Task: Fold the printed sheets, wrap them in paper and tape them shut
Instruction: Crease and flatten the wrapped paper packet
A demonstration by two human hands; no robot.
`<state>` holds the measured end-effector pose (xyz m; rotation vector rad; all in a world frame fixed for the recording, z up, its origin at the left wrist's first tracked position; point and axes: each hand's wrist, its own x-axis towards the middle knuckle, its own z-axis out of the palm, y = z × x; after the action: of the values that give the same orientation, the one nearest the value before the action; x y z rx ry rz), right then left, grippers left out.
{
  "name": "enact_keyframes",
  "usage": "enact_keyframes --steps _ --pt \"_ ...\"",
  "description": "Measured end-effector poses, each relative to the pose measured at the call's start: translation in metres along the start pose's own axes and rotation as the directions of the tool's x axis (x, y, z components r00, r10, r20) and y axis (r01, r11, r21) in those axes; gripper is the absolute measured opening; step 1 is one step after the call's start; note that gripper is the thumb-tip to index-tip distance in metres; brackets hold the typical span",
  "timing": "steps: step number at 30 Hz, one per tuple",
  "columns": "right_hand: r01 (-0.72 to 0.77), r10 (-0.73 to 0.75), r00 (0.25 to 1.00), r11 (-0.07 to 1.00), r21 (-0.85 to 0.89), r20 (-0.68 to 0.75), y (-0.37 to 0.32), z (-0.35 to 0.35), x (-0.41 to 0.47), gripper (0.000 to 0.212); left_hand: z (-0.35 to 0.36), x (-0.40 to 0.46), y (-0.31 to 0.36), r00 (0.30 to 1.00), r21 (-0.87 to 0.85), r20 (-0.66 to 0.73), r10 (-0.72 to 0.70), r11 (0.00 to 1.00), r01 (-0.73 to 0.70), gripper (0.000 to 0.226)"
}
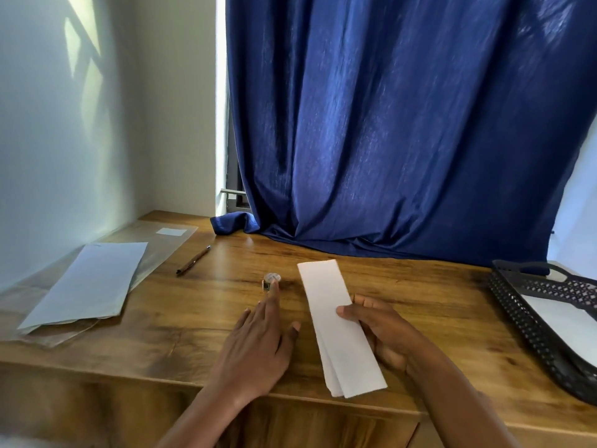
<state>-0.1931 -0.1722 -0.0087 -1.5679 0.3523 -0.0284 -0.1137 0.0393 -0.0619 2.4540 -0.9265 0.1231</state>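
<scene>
- White folded sheets (339, 324), a long strip running from centre frame toward the lower right, pinched at mid-length by the right hand (384, 331).
- Left hand (258, 347), fingers straight, fingertip touching the small tape roll (272, 281) on the bench (161, 318), just left of the strip's far end.

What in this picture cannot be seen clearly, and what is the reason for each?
- Head view: the print on the stack of sheets is too small to read.
- The tape roll is small and partly covered by the left hand fingertip.
- The black tray is cut off by the right edge.
- The right hand fingers lie hidden under the folded paper.
</scene>
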Motion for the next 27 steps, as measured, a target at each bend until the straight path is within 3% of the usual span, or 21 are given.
enact_keyframes --steps 4,9,11,15,19,21,24,27 --pt "0.055 -0.041 0.991 0.993 0.107 -0.127 0.009 0.017 0.003 0.022 0.002 0.002 0.0 1.0 0.094 0.024 -0.006 0.996 0.004 0.07" --pt "0.131 -0.123 0.964 0.991 0.016 -0.235 0.017 0.025 0.006 0.016 0.0 0.001 -0.002 0.998 0.123 0.065 0.008 0.992 -0.016 0.064" --pt "0.159 -0.167 0.955 0.986 -0.052 -0.245 0.02 0.026 0.005 0.015 -0.002 0.0 -0.004 0.998 0.043 0.057 0.007 0.999 -0.01 0.061" --pt "0.204 -0.232 0.953 0.967 -0.153 -0.195 0.026 0.02 0.003 0.016 -0.017 0.005 -0.012 0.998 -0.383 -0.008 -0.061 0.922 0.054 0.043" --pt "0.211 -0.249 0.952 0.955 -0.21 -0.177 0.025 0.022 0.003 0.01 -0.051 0.007 -0.04 0.99 -0.5 -0.093 -0.103 0.865 0.043 0.037" --pt "0.215 -0.262 0.947 0.946 -0.242 -0.186 0.026 0.024 0.004 0.006 -0.08 0.011 -0.061 0.97 -0.453 -0.188 -0.156 0.89 0.056 0.032" --pt "0.219 -0.267 0.945 0.946 -0.239 -0.191 0.027 0.025 0.003 0.004 -0.127 0.023 -0.106 0.907 -0.184 -0.321 -0.274 0.957 0.224 0.033" --pt "0.216 -0.262 0.947 0.947 -0.237 -0.185 0.026 0.026 0.003 0.007 -0.157 0.032 -0.159 0.849 -0.002 -0.296 -0.438 0.889 0.458 0.044"
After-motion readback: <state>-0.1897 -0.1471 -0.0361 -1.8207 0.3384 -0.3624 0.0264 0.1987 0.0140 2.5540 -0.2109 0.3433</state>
